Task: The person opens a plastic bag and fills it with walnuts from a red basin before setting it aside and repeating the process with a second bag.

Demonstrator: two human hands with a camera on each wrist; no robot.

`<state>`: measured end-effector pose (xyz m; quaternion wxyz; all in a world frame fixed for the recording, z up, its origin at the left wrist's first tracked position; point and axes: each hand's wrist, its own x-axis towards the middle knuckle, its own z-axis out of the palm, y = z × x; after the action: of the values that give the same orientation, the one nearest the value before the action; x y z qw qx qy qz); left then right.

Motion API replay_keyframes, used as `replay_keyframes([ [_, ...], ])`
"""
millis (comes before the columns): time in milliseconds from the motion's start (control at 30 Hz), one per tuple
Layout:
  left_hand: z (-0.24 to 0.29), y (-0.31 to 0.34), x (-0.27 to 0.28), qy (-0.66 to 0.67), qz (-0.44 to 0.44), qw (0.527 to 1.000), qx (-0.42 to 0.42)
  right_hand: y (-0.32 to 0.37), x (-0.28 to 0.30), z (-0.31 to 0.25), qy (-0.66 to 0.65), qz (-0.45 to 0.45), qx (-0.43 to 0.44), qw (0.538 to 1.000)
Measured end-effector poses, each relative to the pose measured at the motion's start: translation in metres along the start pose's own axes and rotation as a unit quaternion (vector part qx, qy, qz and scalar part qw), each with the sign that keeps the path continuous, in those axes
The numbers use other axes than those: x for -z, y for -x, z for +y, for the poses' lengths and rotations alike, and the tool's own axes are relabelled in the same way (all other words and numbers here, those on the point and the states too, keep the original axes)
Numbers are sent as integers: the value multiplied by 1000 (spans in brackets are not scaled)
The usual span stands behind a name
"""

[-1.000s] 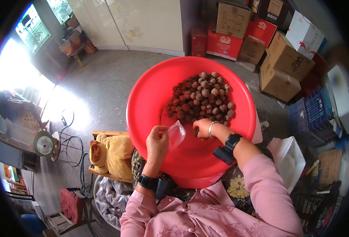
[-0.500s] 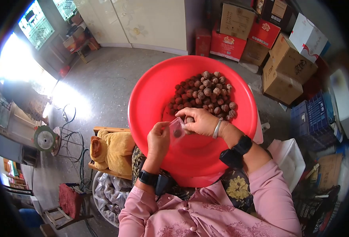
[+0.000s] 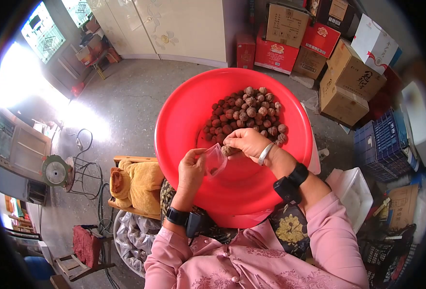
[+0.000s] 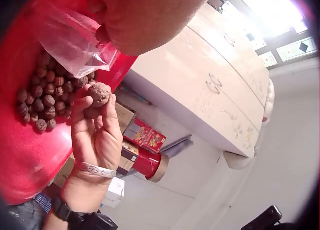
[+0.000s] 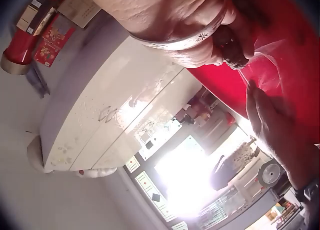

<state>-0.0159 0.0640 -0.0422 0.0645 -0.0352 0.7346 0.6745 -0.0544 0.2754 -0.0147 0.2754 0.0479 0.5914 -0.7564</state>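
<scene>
Right hand (image 3: 249, 143) shifted, left-wrist view revealing palm (image 4: 101, 143).

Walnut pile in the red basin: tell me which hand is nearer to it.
Right: the right hand is by the near edge of the walnut pile; the left hand, pinching the clear bag, is farther back and to the left.

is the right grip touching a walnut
Touching: the left wrist view plainly shows the right grip pinching a walnut, with no gap between them.

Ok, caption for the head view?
Left hand holding a clear plastic bag, right hand a walnut close beside it, above a red basin of walnuts.
</scene>
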Motion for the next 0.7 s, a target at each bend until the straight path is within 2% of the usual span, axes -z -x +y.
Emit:
replay_keyframes([
  [100, 0, -1, 0, 20, -22, 1000, -1, -2, -5, 1, 46, 21, 21, 999],
  [167, 6, 2, 0, 20, -32, 999, 10, -5, -8, 5, 141, 32, 76, 987],
  [267, 15, 5, -2, 27, -42, 998, 26, 7, -23, -3, 80, -8, 53, 995],
  [367, 10, 3, 1, 33, -50, 997, 38, 3, -22, 3, 123, 5, 81, 989],
  [500, 10, 3, 2, 29, -57, 997, 48, 7, -18, -10, 181, 17, 38, 983],
  [700, 8, 2, 4, 18, -65, 996, 51, 6, -12, -7, 121, 30, 2, 992],
])
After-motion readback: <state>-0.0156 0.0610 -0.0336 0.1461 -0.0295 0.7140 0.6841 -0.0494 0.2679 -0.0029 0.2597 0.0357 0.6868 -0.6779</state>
